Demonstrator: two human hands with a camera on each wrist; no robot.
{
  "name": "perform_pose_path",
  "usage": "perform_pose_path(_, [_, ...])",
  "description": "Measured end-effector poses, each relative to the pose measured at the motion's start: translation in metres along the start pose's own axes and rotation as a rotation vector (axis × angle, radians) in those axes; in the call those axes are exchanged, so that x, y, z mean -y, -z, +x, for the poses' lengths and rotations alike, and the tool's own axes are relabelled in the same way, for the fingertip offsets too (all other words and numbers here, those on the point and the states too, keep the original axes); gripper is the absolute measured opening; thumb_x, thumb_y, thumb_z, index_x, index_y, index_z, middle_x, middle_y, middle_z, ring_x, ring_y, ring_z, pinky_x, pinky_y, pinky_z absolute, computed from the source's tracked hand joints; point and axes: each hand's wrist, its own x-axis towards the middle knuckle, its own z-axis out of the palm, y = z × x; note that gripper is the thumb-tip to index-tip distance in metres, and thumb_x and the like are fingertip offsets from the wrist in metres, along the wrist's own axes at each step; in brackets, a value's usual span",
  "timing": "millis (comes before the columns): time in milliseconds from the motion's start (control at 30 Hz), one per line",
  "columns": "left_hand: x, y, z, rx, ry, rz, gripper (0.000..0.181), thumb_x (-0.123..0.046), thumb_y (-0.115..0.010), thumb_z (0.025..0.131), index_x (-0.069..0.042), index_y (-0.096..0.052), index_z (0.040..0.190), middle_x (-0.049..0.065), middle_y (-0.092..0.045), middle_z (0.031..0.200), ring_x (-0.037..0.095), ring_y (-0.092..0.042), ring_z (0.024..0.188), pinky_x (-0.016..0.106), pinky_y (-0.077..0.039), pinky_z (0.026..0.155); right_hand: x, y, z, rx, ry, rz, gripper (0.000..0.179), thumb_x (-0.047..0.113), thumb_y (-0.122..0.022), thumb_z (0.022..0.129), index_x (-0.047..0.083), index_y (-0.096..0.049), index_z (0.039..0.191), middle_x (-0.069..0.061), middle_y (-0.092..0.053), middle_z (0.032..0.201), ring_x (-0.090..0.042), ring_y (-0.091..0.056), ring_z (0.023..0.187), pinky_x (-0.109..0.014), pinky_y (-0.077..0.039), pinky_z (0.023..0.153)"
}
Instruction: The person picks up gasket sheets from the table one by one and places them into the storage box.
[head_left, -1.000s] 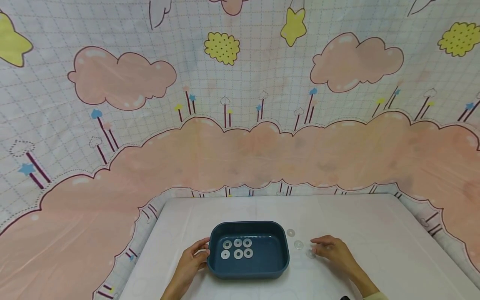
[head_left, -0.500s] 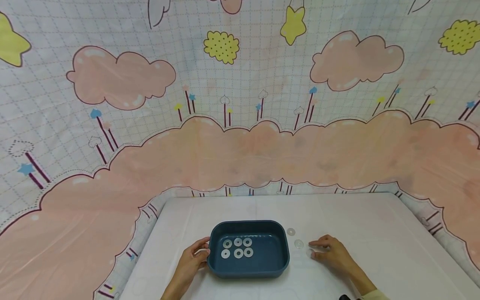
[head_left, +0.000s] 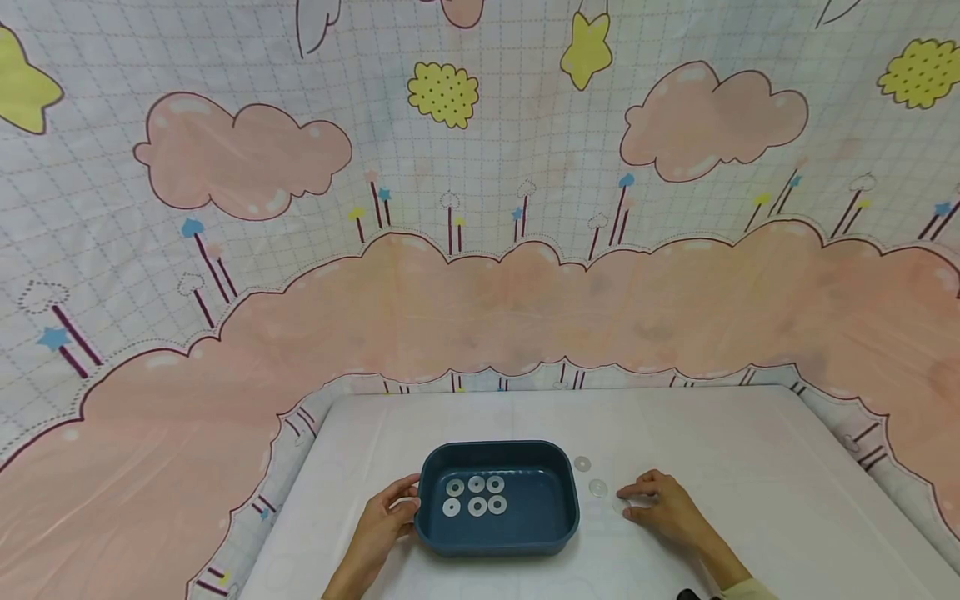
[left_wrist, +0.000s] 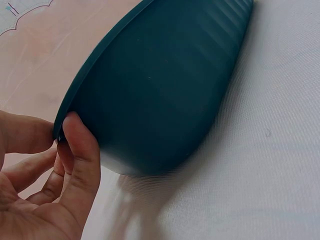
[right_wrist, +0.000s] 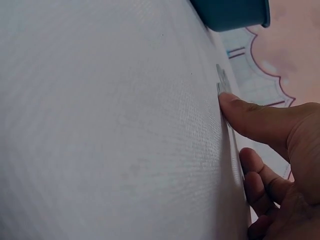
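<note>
My left hand pinches the rim of a dark blue rectangular tray at its left end. In the left wrist view, the thumb and fingers grip that rim from both sides. Several flat silver washers lie in two rows on the left part of the tray floor. To the right of the tray, my right hand is down at the table, with thumb and index finger at the edges of a flat washer, pinching it. The right wrist view has the thumb low against the cloth beside it.
Two more washers lie on the white tablecloth between tray and right hand: one close by, the other farther back. A patterned curtain with clouds and stars rises behind the table.
The right hand's thumb and index finger have shifted slightly left and closed in on the nearest washer. The left hand and the tray hold their place.
</note>
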Motion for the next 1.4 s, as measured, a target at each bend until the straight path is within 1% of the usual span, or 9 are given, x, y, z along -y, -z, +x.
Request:
perform_pose_path(233, [-0.002, 0.000, -0.001, 0.008, -0.002, -0.006, 0.047, -0.003, -0.057, 0.093, 0.002, -0.050, 0.139, 0.009, -0.050, 0.111, 0.015, -0.057, 0.080, 0.028, -0.053, 0.066, 0.000, 0.001, -0.001, -0.005, 0.017, 0.036, 0.023, 0.017, -0.083, 0.073, 0.016, -0.075, 0.094, 0.000, -0.066, 0.101, -0.021, -0.057, 0.100, -0.041, -0.045, 0.089])
perform_pose_path(333, [-0.002, 0.000, -0.001, 0.014, -0.006, -0.011, 0.047, -0.003, -0.057, 0.092, 0.002, -0.050, 0.139, 0.009, -0.050, 0.111, 0.014, -0.057, 0.080, 0.028, -0.053, 0.066, 0.001, 0.002, -0.002, -0.002, -0.010, 0.081, 0.022, 0.014, -0.081, 0.074, 0.015, -0.074, 0.095, 0.003, -0.069, 0.097, -0.017, -0.059, 0.099, -0.047, -0.045, 0.095])
perform_pose_path(433, [-0.002, 0.000, -0.001, 0.017, -0.005, -0.010, 0.047, -0.004, -0.057, 0.093, 0.002, -0.050, 0.139, 0.009, -0.050, 0.111, 0.014, -0.057, 0.080, 0.028, -0.052, 0.066, 0.001, 0.004, -0.003, 0.009, -0.013, 0.130, 0.018, 0.012, -0.078, 0.078, 0.011, -0.073, 0.095, 0.001, -0.070, 0.092, -0.008, -0.060, 0.089, -0.038, -0.047, 0.091])
perform_pose_path(533, [-0.001, 0.000, -0.001, 0.014, -0.002, -0.004, 0.047, -0.004, -0.057, 0.093, 0.002, -0.050, 0.139, 0.009, -0.050, 0.111, 0.015, -0.057, 0.081, 0.028, -0.052, 0.066, 0.001, 0.005, -0.005, 0.018, -0.004, 0.169, 0.013, 0.012, -0.075, 0.082, 0.008, -0.072, 0.094, -0.001, -0.070, 0.088, -0.002, -0.058, 0.079, -0.024, -0.046, 0.078])
perform_pose_path(600, [-0.001, 0.000, -0.001, 0.014, -0.002, -0.004, 0.047, -0.004, -0.057, 0.093, 0.001, -0.050, 0.139, 0.009, -0.050, 0.111, 0.015, -0.057, 0.081, 0.028, -0.052, 0.066, 0.002, 0.006, -0.005, 0.025, -0.002, 0.191, 0.012, 0.013, -0.074, 0.084, 0.007, -0.072, 0.094, -0.002, -0.071, 0.088, -0.001, -0.058, 0.076, -0.021, -0.046, 0.074])
perform_pose_path(767, [-0.001, 0.000, -0.001, 0.018, -0.001, -0.008, 0.047, -0.004, -0.057, 0.093, 0.001, -0.049, 0.140, 0.010, -0.050, 0.112, 0.015, -0.057, 0.082, 0.028, -0.052, 0.067, 0.005, 0.009, -0.008, 0.044, -0.012, 0.202, 0.014, 0.016, -0.072, 0.086, 0.006, -0.072, 0.096, -0.005, -0.072, 0.094, -0.003, -0.061, 0.079, -0.022, -0.048, 0.073])
perform_pose_path(967, [-0.002, 0.000, -0.001, 0.012, -0.002, -0.003, 0.047, -0.003, -0.057, 0.094, 0.001, -0.049, 0.140, 0.010, -0.049, 0.112, 0.016, -0.056, 0.082, 0.028, -0.052, 0.066, 0.013, 0.016, -0.009, 0.025, -0.046, 0.221, 0.016, 0.018, -0.072, 0.086, 0.007, -0.073, 0.097, -0.006, -0.072, 0.096, -0.004, -0.059, 0.081, -0.024, -0.045, 0.074])
perform_pose_path(1167, [-0.002, 0.001, -0.002, 0.014, -0.011, -0.009, 0.047, -0.003, -0.056, 0.093, 0.002, -0.050, 0.139, 0.010, -0.050, 0.112, 0.015, -0.057, 0.082, 0.028, -0.053, 0.067, 0.024, 0.022, -0.009, 0.017, -0.030, 0.285, 0.017, 0.018, -0.072, 0.087, 0.006, -0.072, 0.098, -0.008, -0.072, 0.098, -0.005, -0.063, 0.082, -0.022, -0.048, 0.073])
perform_pose_path(1400, [-0.003, 0.001, -0.002, 0.011, -0.007, -0.004, 0.047, -0.003, -0.057, 0.093, 0.002, -0.050, 0.139, 0.009, -0.050, 0.111, 0.015, -0.057, 0.082, 0.028, -0.052, 0.066, 0.033, 0.025, -0.006, 0.009, -0.037, 0.305, 0.021, 0.019, -0.072, 0.086, 0.003, -0.071, 0.100, -0.010, -0.070, 0.100, -0.010, -0.064, 0.079, -0.027, -0.052, 0.069])
